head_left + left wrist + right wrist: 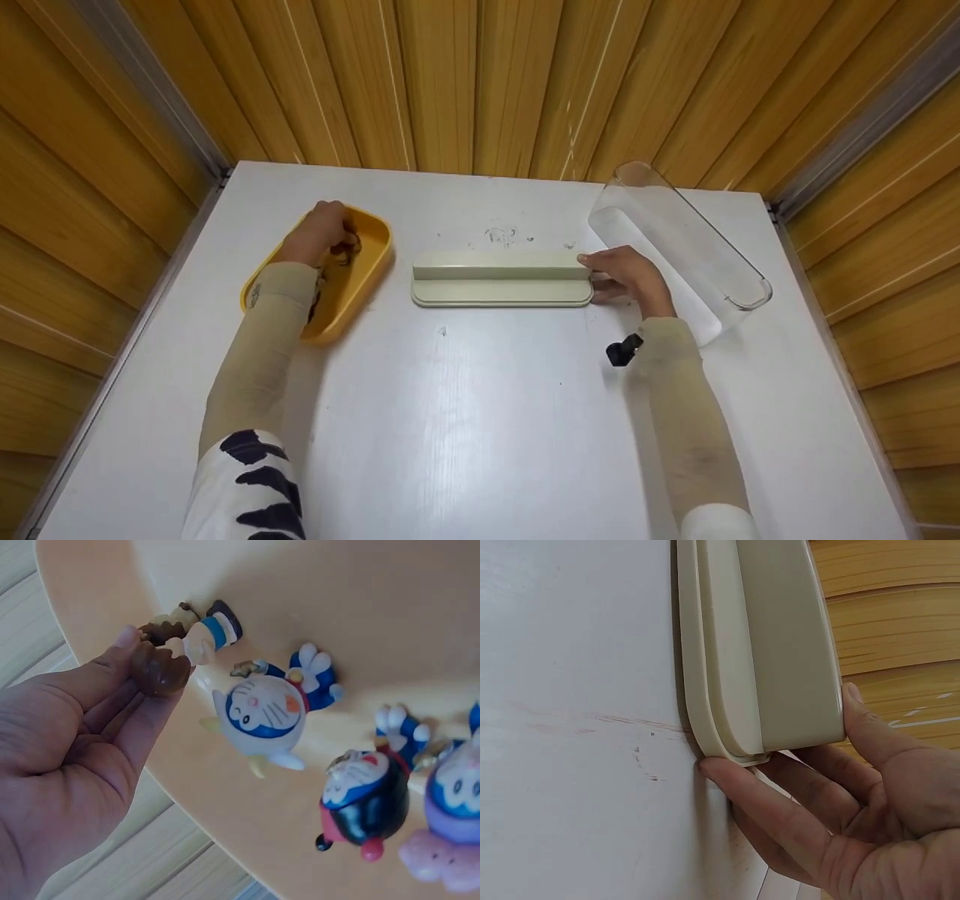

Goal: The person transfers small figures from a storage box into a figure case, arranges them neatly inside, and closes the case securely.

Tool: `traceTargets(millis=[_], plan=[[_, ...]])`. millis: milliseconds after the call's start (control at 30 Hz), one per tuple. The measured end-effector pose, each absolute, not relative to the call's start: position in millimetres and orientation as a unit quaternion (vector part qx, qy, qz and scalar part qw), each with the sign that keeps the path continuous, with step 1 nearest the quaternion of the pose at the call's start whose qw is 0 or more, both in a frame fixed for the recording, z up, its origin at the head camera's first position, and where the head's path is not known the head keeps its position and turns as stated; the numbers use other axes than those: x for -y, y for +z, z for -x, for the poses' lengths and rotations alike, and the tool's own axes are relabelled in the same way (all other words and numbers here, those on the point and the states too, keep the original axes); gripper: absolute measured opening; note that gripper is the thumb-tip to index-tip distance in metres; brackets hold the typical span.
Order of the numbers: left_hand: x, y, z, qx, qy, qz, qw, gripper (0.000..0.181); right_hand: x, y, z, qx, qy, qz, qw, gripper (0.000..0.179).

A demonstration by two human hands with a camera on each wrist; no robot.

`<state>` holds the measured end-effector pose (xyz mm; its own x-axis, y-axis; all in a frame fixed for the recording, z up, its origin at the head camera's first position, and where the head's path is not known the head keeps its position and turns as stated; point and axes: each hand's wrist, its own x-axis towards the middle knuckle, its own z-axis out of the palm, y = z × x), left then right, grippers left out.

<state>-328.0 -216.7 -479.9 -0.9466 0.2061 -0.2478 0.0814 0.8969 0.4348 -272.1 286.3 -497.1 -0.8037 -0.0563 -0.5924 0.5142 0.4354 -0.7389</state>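
My left hand (313, 234) reaches into a yellow tray (381, 259) at the left of the table. In the left wrist view, its thumb and fingers pinch a small toy figurine (160, 670) by its brown head; the figurine's legs point away from the hand. Beside it in the tray lie a blue-and-white cat figurine (262, 716), a black-and-pink one (365, 795) and a purple-and-pink one (454, 802). My right hand (634, 277) grips the right end of a cream stepped base (502, 291), thumb at the raised step and fingers around the end.
A long clear plastic cover (694, 229) lies slantwise at the right back, just beyond the right hand. A black clip-like part (622, 351) sticks out at the right wrist. Slatted wooden walls (480, 90) stand around the white table (465, 420).
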Motion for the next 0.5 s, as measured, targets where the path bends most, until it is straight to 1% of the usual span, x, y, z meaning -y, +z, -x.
traceTargets(millis=[133,333,500], plan=[[218.2,-476.1,323.8,-0.960,0.226,-0.093,0.136,0.015,-286.7,-494.5,271.3,-0.798,-0.514,-0.148,0.277,0.065],[223.0,-465.3,308.7,-0.957,0.267,-0.097,0.066,0.026,-285.2,-494.5,271.4,-0.789,-0.521,-0.161,0.282,0.065],[219.7,-453.7,293.9,-0.949,0.303,-0.089,0.024,0.029,-285.6,-493.6,273.3,-0.796,-0.508,-0.167,0.284,0.063]])
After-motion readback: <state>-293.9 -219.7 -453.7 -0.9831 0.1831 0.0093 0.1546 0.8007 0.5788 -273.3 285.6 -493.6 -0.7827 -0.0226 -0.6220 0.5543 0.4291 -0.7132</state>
